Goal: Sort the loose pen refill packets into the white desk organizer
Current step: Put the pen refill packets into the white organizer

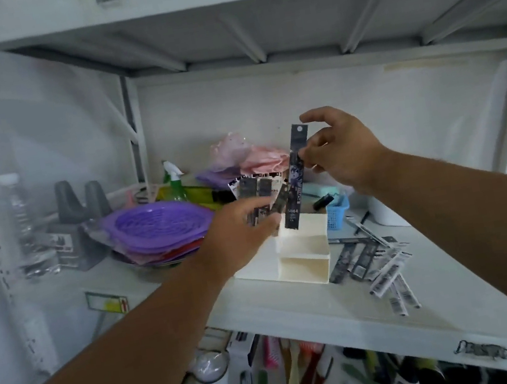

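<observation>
White organizer (303, 250) stands on the shelf (299, 305). The right hand (337, 156) pinches one dark packet (296, 181) upright, its lower end just above the top tier. The left hand (239, 235) grips a fanned bunch (261, 197) beside it. More packets (376, 265) lie loose to the organizer's right. The step looks like slotting; next, probably, lower the packet straight into a tier and let go.

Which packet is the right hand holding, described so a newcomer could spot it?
Start at the white stepped organizer on the shelf. Directly above its top tier, the right hand pinches one long dark packet, held nearly upright. Unlike the fanned bunch in the left hand, it stands alone.
</observation>
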